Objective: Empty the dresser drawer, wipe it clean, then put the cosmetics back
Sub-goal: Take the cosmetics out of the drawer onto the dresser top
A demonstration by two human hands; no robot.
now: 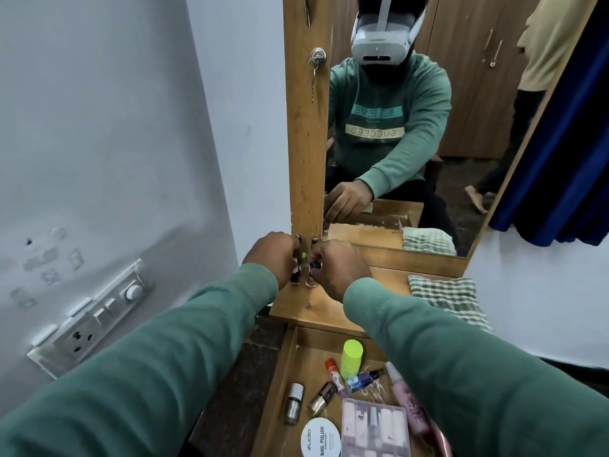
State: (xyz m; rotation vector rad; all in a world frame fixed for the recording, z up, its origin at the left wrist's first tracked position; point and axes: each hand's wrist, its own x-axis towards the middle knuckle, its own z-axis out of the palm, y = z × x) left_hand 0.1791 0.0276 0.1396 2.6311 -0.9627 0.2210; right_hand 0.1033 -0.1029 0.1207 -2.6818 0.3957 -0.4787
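- Pale wood dresser top sits under a mirror, with a white wall on the left. Both my hands are at its back left corner, against the frame post.
- As I judge it, the step is emptying: small bottles go from the drawer up onto the top.
- To do it well, I'd set each bottle down upright and tight in the corner. I'd let go only once its base is flat, so neither tips the other.
- I'd keep this cluster away from the cloth on the right, which I need for wiping.
- My left hand has its fingers curled round a green-capped bottle, low by the surface.
- My right hand pinches a dark-capped bottle just beside it. I cannot tell whether either base has landed.
- Plenty waits in the drawer: a green tube, a silver bottle, a tin, a clear box and a pink tube. So emptying looks far from done.
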